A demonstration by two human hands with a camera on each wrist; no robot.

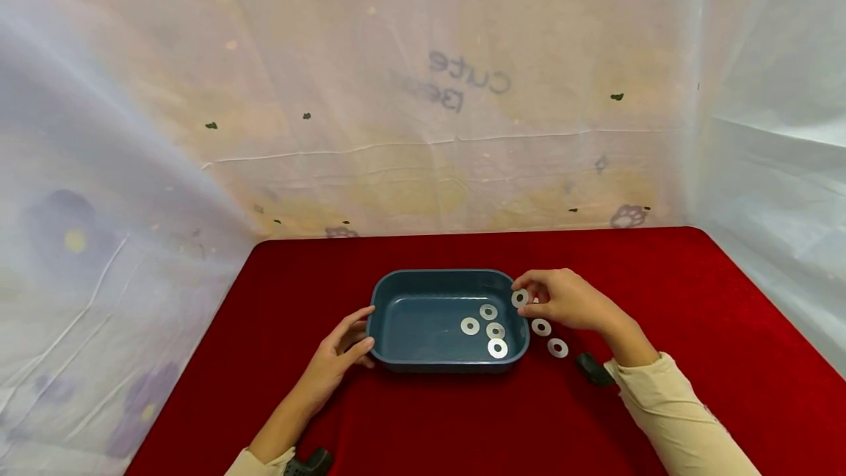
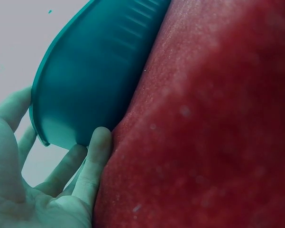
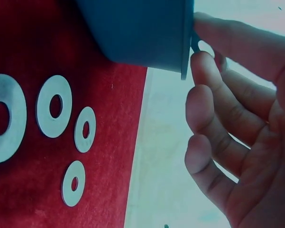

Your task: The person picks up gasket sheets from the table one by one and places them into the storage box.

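Observation:
A blue rectangular tray (image 1: 423, 367) with rounded corners stands on red cloth, several flat metal washers (image 1: 470, 326) lying inside at its right end. Over the tray's right rim, my right hand (image 1: 562, 300) pinches one washer (image 1: 520, 298) between thumb and fingertip; the right wrist view shows it edge-on beside the rim. My left hand (image 1: 333, 355) rests its fairly straight fingers against the tray's left end, and the left wrist view has the fingertips (image 2: 102, 137) at the outer wall. Below the right hand, more loose washers (image 3: 54, 106) lie on the cloth.
Red cloth (image 1: 284, 292) covers the table around the tray. Patterned pale curtains (image 1: 463, 189) hang behind the table and along both sides. Dark wrist devices (image 1: 593, 369) sit at both of the person's cuffs.

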